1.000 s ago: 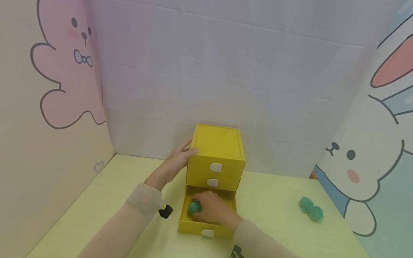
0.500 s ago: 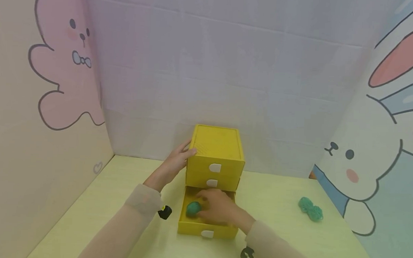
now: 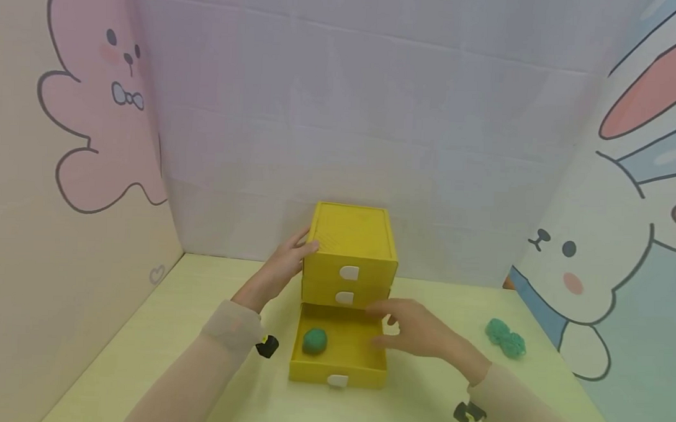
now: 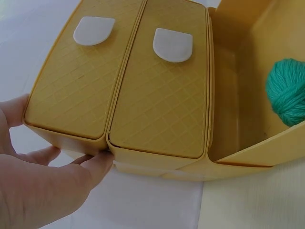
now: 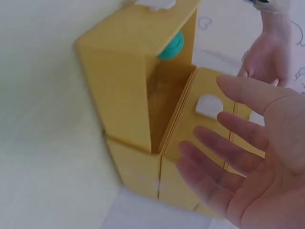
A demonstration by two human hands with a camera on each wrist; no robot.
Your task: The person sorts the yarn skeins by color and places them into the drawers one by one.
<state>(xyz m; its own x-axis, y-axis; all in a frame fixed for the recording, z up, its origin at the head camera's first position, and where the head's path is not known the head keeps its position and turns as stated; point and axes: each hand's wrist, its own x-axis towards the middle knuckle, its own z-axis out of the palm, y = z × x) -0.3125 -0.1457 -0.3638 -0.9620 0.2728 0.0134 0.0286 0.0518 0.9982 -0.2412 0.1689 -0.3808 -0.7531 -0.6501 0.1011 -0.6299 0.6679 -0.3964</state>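
A yellow cabinet of stacked drawers (image 3: pixel 351 230) with white tab pulls stands against the back wall. Its bottom drawer (image 3: pixel 338 375) is pulled out, and a green ball of yarn (image 3: pixel 315 341) lies at the left inside it. My left hand (image 3: pixel 278 268) rests on the cabinet's upper left corner, thumb at the top edge and fingers along the side, as the left wrist view (image 4: pixel 43 186) also shows. Over the drawer's right edge, my right hand (image 3: pixel 418 328) hovers with spread fingers and holds nothing. In the right wrist view its palm (image 5: pixel 267 191) faces the cabinet front.
To the right on the pale yellow table (image 3: pixel 438 394) lies a twisted green skein of yarn (image 3: pixel 505 341). A grey-white sheet (image 3: pixel 375 113) hangs behind, and side panels with a pink bear (image 3: pixel 103 134) and a white rabbit (image 3: pixel 592 288) flank the table.
My right hand has let go of the green yarn ball in the drawer and drawn back to the right. The yarn stays inside. The left hand stays on the cabinet.
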